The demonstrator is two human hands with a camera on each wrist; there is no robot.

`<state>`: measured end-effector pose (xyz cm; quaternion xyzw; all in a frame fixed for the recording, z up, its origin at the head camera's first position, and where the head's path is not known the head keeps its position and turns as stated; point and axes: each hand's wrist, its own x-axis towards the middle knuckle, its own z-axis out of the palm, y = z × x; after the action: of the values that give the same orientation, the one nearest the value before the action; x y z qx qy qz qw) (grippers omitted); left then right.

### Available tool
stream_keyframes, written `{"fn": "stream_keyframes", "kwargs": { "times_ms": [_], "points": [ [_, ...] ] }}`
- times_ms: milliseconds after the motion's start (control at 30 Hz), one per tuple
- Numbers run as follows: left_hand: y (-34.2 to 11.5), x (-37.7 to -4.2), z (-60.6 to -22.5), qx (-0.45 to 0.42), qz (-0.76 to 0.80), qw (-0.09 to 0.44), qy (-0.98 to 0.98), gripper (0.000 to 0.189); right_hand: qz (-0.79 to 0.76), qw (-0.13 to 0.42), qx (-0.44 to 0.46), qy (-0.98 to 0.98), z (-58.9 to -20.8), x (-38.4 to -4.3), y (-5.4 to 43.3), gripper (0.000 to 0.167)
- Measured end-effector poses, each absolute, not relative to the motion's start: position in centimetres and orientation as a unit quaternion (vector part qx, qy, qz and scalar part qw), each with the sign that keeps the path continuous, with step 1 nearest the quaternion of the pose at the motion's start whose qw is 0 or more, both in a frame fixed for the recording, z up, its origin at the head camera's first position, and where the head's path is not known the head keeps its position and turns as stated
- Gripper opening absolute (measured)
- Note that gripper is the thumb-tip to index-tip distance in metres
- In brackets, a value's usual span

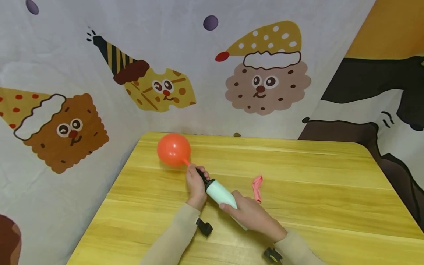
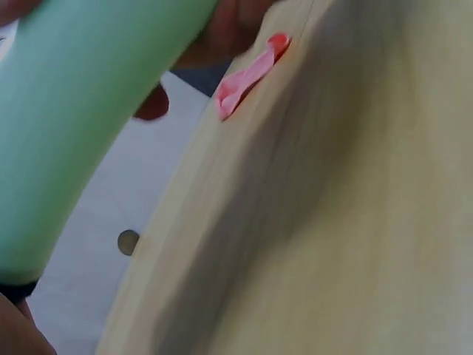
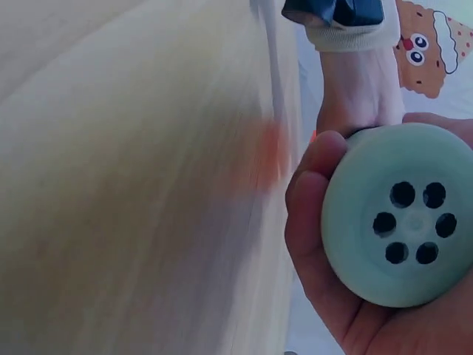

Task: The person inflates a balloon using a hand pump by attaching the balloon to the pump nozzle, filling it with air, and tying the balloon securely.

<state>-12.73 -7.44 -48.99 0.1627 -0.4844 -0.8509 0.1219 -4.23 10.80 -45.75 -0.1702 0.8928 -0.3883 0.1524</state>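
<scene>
A mint-green hand balloon pump (image 1: 220, 194) with a black nozzle end slants over the table. My right hand (image 1: 250, 215) grips its green barrel; in the right wrist view the fingers curl round the pump's holed end cap (image 3: 415, 222). At the black end, my left hand (image 1: 196, 186) pinches the nozzle together with the neck of a red balloon (image 1: 173, 150). That balloon is round and partly inflated, just beyond the left fingers. A limp pink balloon (image 1: 257, 188) lies flat on the table to the right of the pump; the left wrist view shows it past the green barrel.
The wooden table (image 1: 314, 184) has its far edge against a cloth backdrop (image 1: 205, 121) printed with cartoon biscuits and cheese. Black wrist cameras are strapped to the left wrist (image 1: 204, 227) and the right wrist (image 1: 273, 254).
</scene>
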Motion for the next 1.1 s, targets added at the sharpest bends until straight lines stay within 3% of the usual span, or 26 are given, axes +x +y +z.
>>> {"fn": "stream_keyframes", "kwargs": {
  "times_ms": [133, 333, 633, 1100],
  "points": [
    [-8.6, -13.8, -48.4, 0.157, -0.849, 0.138, -0.485, 0.041, -0.386, 0.149, -0.166, 0.895, -45.6, -3.7, 11.2, 0.067],
    [-11.1, -15.1, -47.9, 0.173, -0.853, 0.167, -0.463, 0.04, -0.387, 0.161, -0.179, 0.89, -45.2, -2.0, 13.2, 0.055],
    [-11.3, -14.4, -47.6, 0.17, -0.86, 0.152, -0.457, 0.04, -0.381, 0.159, -0.2, 0.889, -45.0, -1.6, 14.2, 0.048],
    [-7.9, -12.2, -48.2, 0.143, -0.853, 0.089, -0.494, 0.034, -0.401, 0.166, -0.195, 0.88, -45.4, -3.9, 11.8, 0.055]
  ]
}}
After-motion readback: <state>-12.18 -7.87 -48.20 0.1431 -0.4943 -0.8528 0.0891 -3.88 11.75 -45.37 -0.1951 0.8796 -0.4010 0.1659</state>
